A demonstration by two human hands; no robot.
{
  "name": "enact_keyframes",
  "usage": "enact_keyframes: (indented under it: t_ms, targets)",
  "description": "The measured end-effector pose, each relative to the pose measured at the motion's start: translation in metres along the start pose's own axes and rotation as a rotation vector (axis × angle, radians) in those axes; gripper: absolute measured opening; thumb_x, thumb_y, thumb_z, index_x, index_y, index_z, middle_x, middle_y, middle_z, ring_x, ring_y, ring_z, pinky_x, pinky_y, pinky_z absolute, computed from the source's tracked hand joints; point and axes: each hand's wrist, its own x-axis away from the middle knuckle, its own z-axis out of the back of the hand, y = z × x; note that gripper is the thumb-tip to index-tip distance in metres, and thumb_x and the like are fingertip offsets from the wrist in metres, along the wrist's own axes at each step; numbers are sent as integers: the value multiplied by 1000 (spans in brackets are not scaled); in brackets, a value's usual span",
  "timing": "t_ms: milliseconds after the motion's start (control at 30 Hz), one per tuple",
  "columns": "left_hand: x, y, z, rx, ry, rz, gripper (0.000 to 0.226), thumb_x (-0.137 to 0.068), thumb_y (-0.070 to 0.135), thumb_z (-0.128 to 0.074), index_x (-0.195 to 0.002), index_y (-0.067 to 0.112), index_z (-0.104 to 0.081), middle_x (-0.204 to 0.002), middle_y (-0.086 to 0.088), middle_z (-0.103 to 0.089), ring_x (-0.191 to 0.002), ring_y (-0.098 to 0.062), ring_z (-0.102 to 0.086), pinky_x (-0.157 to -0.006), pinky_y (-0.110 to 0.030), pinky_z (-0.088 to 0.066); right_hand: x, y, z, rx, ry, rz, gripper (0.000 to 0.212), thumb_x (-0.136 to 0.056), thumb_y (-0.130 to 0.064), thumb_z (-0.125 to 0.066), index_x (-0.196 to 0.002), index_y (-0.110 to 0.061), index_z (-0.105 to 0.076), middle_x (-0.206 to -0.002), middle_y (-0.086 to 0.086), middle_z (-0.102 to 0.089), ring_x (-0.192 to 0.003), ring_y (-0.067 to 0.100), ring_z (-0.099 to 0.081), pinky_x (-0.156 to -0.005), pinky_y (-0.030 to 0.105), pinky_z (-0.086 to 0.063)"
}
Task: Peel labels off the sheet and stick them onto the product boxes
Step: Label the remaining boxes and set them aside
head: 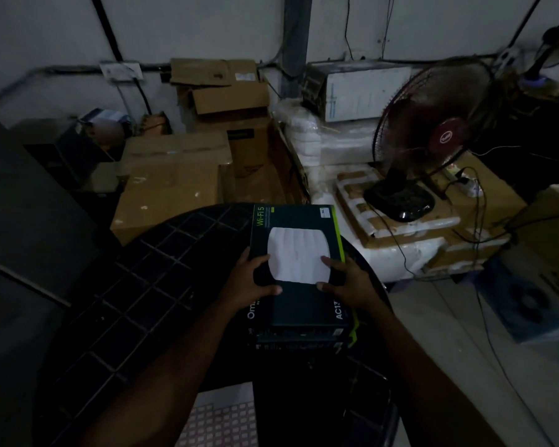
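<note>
Both hands hold the top dark cardboard product box with lime-green edging (299, 253) over the far right edge of the round black lattice-topped plastic surface (136, 285). The left hand (252, 282) has its thumb curled onto the box face and its fingers wrapped round the left side; the right hand (346, 283) mirrors it on the right side. So each hand's grip is closed on the box, holding nothing else. The box sits on a stack of similar dark boxes (304, 338).

The pale sheet of small square labels (218, 421) lies low at the near edge of the view, below the surface, well apart from the box; I cannot tell what it rests on.

The risks, as I judge them: the stack stands close to the surface's right edge, so a sideways shove could tip the boxes off. The light is dim, so a label could go on crooked or over the printing.

Behind, brown cardboard cartons (175, 175) are stacked, some with flaps loose; their contents are hidden. The product boxes are closed.
</note>
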Motion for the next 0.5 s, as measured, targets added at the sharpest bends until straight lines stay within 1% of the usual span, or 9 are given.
enact_keyframes:
  t_ms: [67,133,167,200,267,333,367,467,500]
  targets:
    - [3,-5,-4,-62,2,2,83,-75,42,-81,-147,26,-42,-164,-5,-5,-148,-23,-15,-116,-35,-20,3,5,-4,46,-14,14,68,-85,-28,-78,-146,-22,-49,-156,15,-31,-143,32,-37,-118,36,-33]
    - [13,-10,-14,-200,66,-41,69,-89,49,-64,-149,25,-40,-164,-7,-8,-148,-27,-16,-118,-38,-20,9,4,-12,200,-50,-36,67,-95,-43,-61,-153,-39,-28,-163,17,-13,-147,39,-27,-119,49,-29]
    - [21,-11,-20,-301,108,-77,63,-95,52,-51,-149,22,-39,-163,-7,-14,-147,-28,-19,-119,-39,-22,13,2,-16,343,-55,-83,63,-99,-52,-47,-153,-51,-15,-165,15,-2,-150,41,-17,-119,57,-24]
    - [31,-13,-26,-403,151,-126,60,-99,52,-38,-148,18,-41,-161,-7,-22,-146,-29,-23,-119,-42,-25,20,0,-22,474,-39,-128,57,-102,-57,-33,-151,-58,-4,-167,11,6,-152,41,-7,-117,63,-16]
    - [52,-17,-33,-512,193,-206,59,-99,46,-26,-144,13,-47,-155,-6,-38,-142,-28,-33,-114,-44,-35,37,-9,-34,603,38,-155,53,-104,-56,-18,-151,-54,4,-167,5,10,-153,38,6,-114,69,-5]
    - [74,-27,-32,-515,212,-274,53,-100,40,-30,-142,14,-50,-150,-5,-45,-138,-26,-41,-112,-41,-39,56,-19,-51,660,83,-126,56,-105,-50,-16,-157,-41,3,-168,3,4,-153,39,8,-115,69,-2]
    - [85,-32,-28,-494,197,-302,52,-100,38,-33,-143,15,-48,-150,-4,-45,-136,-24,-42,-111,-38,-39,64,-23,-61,672,100,-117,58,-104,-49,-15,-158,-35,-3,-168,3,-1,-152,41,5,-116,68,-3]
    - [122,-56,-12,-450,170,-349,49,-98,33,-42,-145,21,-46,-147,1,-47,-129,-18,-46,-107,-32,-40,89,-41,-86,699,143,-91,74,-94,-52,-9,-156,-19,-30,-163,12,-26,-150,46,-14,-117,66,-14]
    - [136,-65,-6,-422,184,-319,47,-97,31,-45,-143,23,-48,-141,0,-52,-123,-16,-49,-103,-30,-43,97,-48,-95,689,135,-81,77,-91,-53,-10,-154,-15,-33,-161,14,-29,-149,45,-17,-117,65,-15]
